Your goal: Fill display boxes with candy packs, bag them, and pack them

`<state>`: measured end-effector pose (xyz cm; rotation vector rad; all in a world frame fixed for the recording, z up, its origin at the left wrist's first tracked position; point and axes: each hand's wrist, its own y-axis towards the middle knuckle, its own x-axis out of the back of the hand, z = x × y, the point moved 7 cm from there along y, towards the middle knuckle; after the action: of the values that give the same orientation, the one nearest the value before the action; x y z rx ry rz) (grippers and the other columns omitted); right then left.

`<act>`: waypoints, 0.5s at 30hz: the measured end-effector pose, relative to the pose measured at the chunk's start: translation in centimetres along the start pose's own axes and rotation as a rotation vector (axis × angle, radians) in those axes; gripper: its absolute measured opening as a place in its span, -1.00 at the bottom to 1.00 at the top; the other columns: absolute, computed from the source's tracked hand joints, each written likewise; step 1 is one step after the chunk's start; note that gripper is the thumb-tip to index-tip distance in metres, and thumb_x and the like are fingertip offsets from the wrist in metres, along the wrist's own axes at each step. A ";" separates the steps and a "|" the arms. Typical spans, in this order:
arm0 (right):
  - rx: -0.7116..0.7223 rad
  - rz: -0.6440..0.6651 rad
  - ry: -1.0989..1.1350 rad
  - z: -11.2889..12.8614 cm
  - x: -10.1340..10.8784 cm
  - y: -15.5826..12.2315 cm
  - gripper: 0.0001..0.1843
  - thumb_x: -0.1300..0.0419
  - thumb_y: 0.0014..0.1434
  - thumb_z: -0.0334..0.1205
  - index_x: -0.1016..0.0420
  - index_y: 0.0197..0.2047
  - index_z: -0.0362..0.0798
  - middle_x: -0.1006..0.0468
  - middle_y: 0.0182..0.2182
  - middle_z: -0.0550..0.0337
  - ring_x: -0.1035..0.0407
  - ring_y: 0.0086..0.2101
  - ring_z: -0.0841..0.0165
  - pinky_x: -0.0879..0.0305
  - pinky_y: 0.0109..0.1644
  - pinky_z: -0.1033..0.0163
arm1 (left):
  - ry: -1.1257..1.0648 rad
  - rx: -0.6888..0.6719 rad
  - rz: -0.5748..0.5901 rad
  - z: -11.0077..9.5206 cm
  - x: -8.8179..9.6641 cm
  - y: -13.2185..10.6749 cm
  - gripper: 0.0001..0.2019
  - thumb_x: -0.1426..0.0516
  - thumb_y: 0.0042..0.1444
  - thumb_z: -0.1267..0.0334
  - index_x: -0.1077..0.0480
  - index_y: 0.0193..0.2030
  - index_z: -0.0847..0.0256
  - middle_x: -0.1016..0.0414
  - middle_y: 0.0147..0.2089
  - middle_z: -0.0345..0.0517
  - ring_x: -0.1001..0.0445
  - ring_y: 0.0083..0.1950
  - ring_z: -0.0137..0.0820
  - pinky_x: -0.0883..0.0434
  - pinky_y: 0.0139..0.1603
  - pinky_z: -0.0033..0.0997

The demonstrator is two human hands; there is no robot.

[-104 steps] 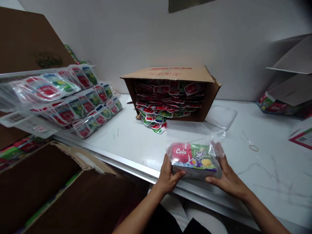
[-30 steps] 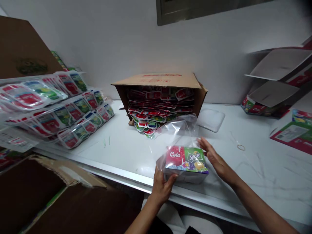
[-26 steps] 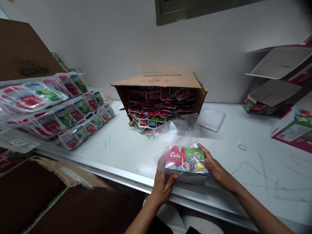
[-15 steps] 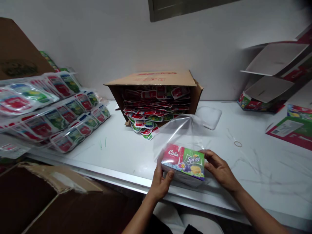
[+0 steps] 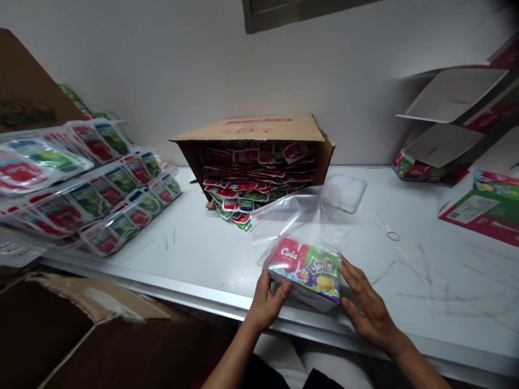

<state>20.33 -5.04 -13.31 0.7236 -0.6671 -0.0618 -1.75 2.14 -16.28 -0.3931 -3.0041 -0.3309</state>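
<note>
A small printed carton (image 5: 304,267), red with "Cola" and green with "Sprite", sits inside a clear plastic bag (image 5: 295,213) near the table's front edge. My left hand (image 5: 267,302) is closed on the carton's left end through the film, its thumb on the front face. At the right end, my right hand (image 5: 367,308) lies with fingers stretched and thumb apart, touching the carton's side. The loose part of the bag spreads behind the carton.
An open cardboard box (image 5: 251,129) of red and green sachets stands behind. Packed sachet strips (image 5: 117,200) pile up at left, above another open carton (image 5: 93,313). Printed boxes (image 5: 478,208) stand at right. A rubber band (image 5: 393,236) and a clear tray (image 5: 344,193) lie on the table.
My right hand has gone from curled fingers at the carton's upper right corner to stretched fingers along its right end, a little lower. My left hand keeps its hold.
</note>
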 end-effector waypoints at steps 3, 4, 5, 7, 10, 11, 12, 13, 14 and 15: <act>-0.126 -0.075 0.011 -0.8 0.0 -0.1 -0.36 -0.05 0.29 -0.34 -0.01 0.39 0.09 -0.26 0.26 -0.04 -0.23 0.20 0.15 -0.33 0.17 -0.04 | -0.010 -0.006 0.010 -0.5 -0.1 0.1 -0.29 -0.17 0.14 -0.05 -0.07 0.35 0.18 -0.35 0.22 0.16 -0.36 0.21 -0.09 -0.27 0.26 -0.05; -0.219 -0.112 0.035 -1.5 0.2 0.0 -0.36 -0.04 0.31 -0.31 0.02 0.40 0.10 -0.37 0.18 -0.03 -0.34 0.12 0.20 -0.42 0.09 0.03 | -0.018 -0.009 0.016 -0.7 -0.1 0.2 -0.28 -0.17 0.13 -0.05 -0.07 0.35 0.18 -0.35 0.23 0.15 -0.36 0.22 -0.09 -0.28 0.25 -0.07; -0.302 -0.137 0.066 -2.2 0.3 0.2 -0.38 -0.04 0.32 -0.28 0.02 0.39 0.09 -0.44 0.09 -0.01 -0.42 0.02 0.25 -0.47 0.00 0.11 | -0.027 -0.013 0.022 -1.0 -0.1 0.3 -0.27 -0.18 0.12 -0.05 -0.07 0.35 0.18 -0.33 0.24 0.15 -0.35 0.22 -0.09 -0.28 0.25 -0.08; -0.365 -0.151 0.133 -2.9 0.4 1.0 -0.49 -0.05 0.33 -0.22 -0.14 0.32 0.04 -0.50 -0.06 0.04 -0.47 -0.11 0.32 -0.49 -0.12 0.24 | -0.049 -0.020 0.039 -1.4 0.1 0.7 -0.26 -0.19 0.11 -0.03 -0.06 0.36 0.19 -0.32 0.26 0.14 -0.33 0.25 -0.08 -0.26 0.27 -0.08; -0.276 -0.148 0.176 -2.7 0.7 2.3 -0.80 -0.10 0.30 -0.21 -0.50 -0.08 -0.01 -0.50 -0.21 0.10 -0.45 -0.19 0.34 -0.46 -0.15 0.28 | -0.069 -0.024 0.103 -1.9 0.4 1.6 -0.24 -0.21 0.08 -0.02 -0.08 0.36 0.22 -0.33 0.25 0.14 -0.27 0.29 -0.03 -0.23 0.30 -0.03; -0.258 -0.168 0.170 -2.7 0.9 2.4 -0.85 -0.12 0.29 -0.22 -0.52 -0.18 -0.02 -0.50 -0.25 0.11 -0.45 -0.22 0.34 -0.45 -0.18 0.28 | -0.065 -0.019 0.133 -1.9 0.5 1.9 -0.23 -0.22 0.07 -0.04 -0.09 0.35 0.22 -0.34 0.25 0.14 -0.25 0.30 -0.01 -0.22 0.30 -0.01; -0.254 -0.192 0.153 -2.6 1.1 2.4 -0.87 -0.13 0.28 -0.23 -0.51 -0.23 -0.01 -0.50 -0.28 0.12 -0.45 -0.25 0.33 -0.44 -0.21 0.28 | -0.060 -0.012 0.165 -2.0 0.6 2.2 -0.23 -0.21 0.06 -0.05 -0.10 0.35 0.21 -0.35 0.24 0.13 -0.24 0.31 0.00 -0.21 0.31 0.01; -0.251 -0.213 0.125 -2.5 1.2 2.3 -0.89 -0.14 0.27 -0.25 -0.50 -0.25 -0.01 -0.50 -0.29 0.13 -0.44 -0.27 0.33 -0.44 -0.23 0.27 | -0.056 -0.004 0.198 -2.0 0.7 2.6 -0.23 -0.21 0.06 -0.07 -0.11 0.35 0.20 -0.34 0.25 0.12 -0.23 0.32 0.01 -0.20 0.31 0.02; -0.244 -0.228 0.086 -2.4 1.3 2.2 -0.90 -0.15 0.27 -0.27 -0.49 -0.24 0.00 -0.50 -0.30 0.13 -0.44 -0.27 0.32 -0.43 -0.23 0.25 | -0.056 0.000 0.228 -2.0 0.8 3.0 -0.22 -0.21 0.05 -0.08 -0.11 0.35 0.19 -0.34 0.26 0.11 -0.22 0.33 0.02 -0.19 0.32 0.03; -0.231 -0.237 0.040 -2.1 1.4 2.0 -0.91 -0.14 0.26 -0.28 -0.49 -0.22 0.00 -0.50 -0.30 0.12 -0.44 -0.27 0.31 -0.42 -0.21 0.23 | -0.061 -0.001 0.254 -2.1 1.0 3.4 -0.20 -0.22 0.03 -0.09 -0.11 0.36 0.18 -0.32 0.27 0.10 -0.20 0.34 0.02 -0.17 0.33 0.04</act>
<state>22.32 -2.68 -12.45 0.5766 -0.5235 -0.3357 -1.65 5.09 -13.45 -0.7878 -2.9632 -0.3034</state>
